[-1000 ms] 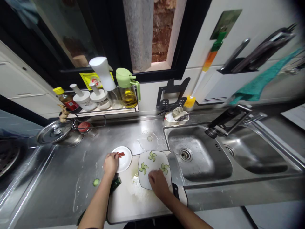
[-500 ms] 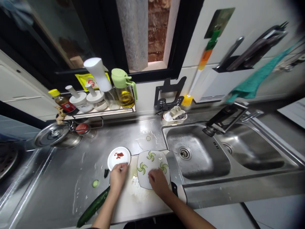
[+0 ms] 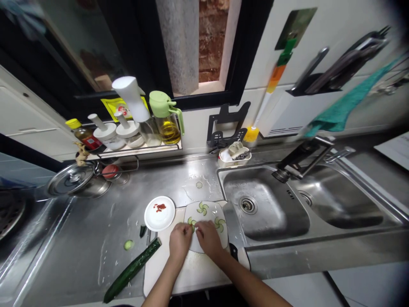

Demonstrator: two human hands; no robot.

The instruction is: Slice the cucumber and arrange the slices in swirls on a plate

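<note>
A square white plate (image 3: 213,210) carries pinwheels of cucumber slices (image 3: 219,224), one of them partly covered by my hands. Over its left side, my left hand (image 3: 180,239) has its fingers closed in a pinch beside that pinwheel. Close by on the right, my right hand (image 3: 208,238) is also pinched, fingertips nearly meeting the left ones. Whatever the fingertips hold is too small to make out. Beneath the plate lies a cutting board (image 3: 166,275). A round white plate (image 3: 151,222) with small red bits (image 3: 160,207) sits to the left. A cut cucumber (image 3: 132,269) lies diagonally, its cut end on the board.
A black-handled knife (image 3: 234,252) shows at the square plate's right. Loose cucumber slices (image 3: 128,244) and a dark cucumber end (image 3: 142,230) lie on the steel counter. The sink (image 3: 266,204) is to the right; a shelf with an oil bottle (image 3: 168,128) stands behind, near a lidded pot (image 3: 76,181).
My left hand has moved right, from the round plate's edge to the square plate. My right hand has shifted slightly up and left, and the two hands now nearly touch.
</note>
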